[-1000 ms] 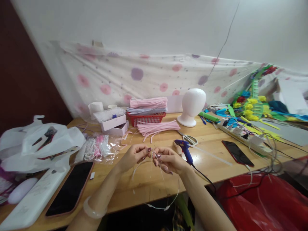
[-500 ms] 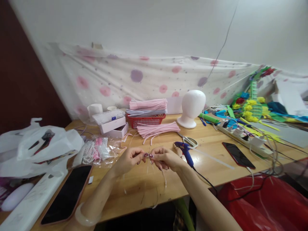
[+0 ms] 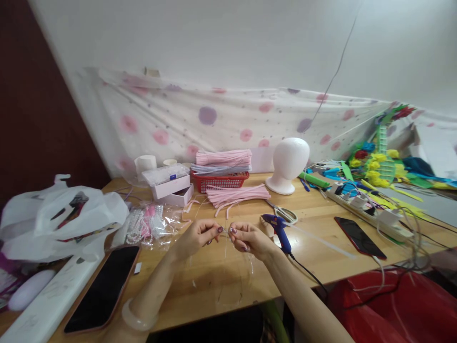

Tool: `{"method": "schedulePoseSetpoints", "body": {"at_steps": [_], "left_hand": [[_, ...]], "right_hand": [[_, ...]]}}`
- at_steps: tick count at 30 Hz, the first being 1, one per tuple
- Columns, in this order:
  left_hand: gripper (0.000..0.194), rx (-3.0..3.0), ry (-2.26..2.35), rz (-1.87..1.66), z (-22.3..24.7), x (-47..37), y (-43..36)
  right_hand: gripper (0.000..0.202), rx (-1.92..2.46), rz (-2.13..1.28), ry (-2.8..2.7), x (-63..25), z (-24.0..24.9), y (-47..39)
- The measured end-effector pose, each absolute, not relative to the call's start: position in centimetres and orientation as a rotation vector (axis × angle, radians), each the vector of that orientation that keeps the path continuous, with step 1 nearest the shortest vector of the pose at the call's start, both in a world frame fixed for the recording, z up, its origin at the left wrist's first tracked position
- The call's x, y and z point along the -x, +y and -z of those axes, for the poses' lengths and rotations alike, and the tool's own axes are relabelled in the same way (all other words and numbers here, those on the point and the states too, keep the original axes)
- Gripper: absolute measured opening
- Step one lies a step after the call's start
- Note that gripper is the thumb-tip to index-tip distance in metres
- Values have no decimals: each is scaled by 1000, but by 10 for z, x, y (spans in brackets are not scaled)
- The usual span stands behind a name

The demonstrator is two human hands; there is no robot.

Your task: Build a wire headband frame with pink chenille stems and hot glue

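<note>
My left hand [image 3: 204, 235] is closed in a pinch, thumb against forefinger, above the middle of the wooden table. Facing it across a small gap, my right hand [image 3: 251, 239] pinches in the same way. Between the fingertips runs a thin wire-like strand [image 3: 225, 230] with a small shiny part on it, too small to make out. Fine pale strands hang down below both hands. Just beyond the hands lies a bundle of pink pipe cleaners [image 3: 237, 195]. To the right of my right hand rests a blue glue gun [image 3: 280, 232], with scissors [image 3: 285, 213] behind it.
A red basket [image 3: 221, 182] holds more pipe cleaners, beside a white foam head [image 3: 289, 164]. At left are bagged beads [image 3: 150, 226], a large phone [image 3: 103, 288] and a white plastic bag [image 3: 60, 219]. A power strip [image 3: 371, 214] and another phone [image 3: 360, 237] lie at right.
My fingertips have drawn slightly apart, the right hand moving right, so a short stretch of the strand shows between them. The whole view has shifted a little.
</note>
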State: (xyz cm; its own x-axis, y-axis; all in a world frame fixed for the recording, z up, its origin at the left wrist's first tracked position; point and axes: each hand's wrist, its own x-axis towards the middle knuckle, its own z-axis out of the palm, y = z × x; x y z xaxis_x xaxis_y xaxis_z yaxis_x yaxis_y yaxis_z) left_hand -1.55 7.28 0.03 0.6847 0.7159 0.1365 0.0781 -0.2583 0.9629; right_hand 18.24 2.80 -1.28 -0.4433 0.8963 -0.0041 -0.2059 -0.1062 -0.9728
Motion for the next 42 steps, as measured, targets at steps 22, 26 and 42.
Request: {"method": "schedulePoseSetpoints", "body": {"at_steps": [22, 26, 42], "left_hand": [[55, -1672, 594, -676, 13, 13, 77], [57, -1671, 598, -657, 11, 17, 74], [57, -1577, 587, -690, 13, 14, 72]], "right_hand": [[31, 873, -1694, -1381, -187, -1, 28], [33, 852, -1733, -1426, -188, -2, 28], [46, 617, -1729, -1240, -175, 11, 25]]}}
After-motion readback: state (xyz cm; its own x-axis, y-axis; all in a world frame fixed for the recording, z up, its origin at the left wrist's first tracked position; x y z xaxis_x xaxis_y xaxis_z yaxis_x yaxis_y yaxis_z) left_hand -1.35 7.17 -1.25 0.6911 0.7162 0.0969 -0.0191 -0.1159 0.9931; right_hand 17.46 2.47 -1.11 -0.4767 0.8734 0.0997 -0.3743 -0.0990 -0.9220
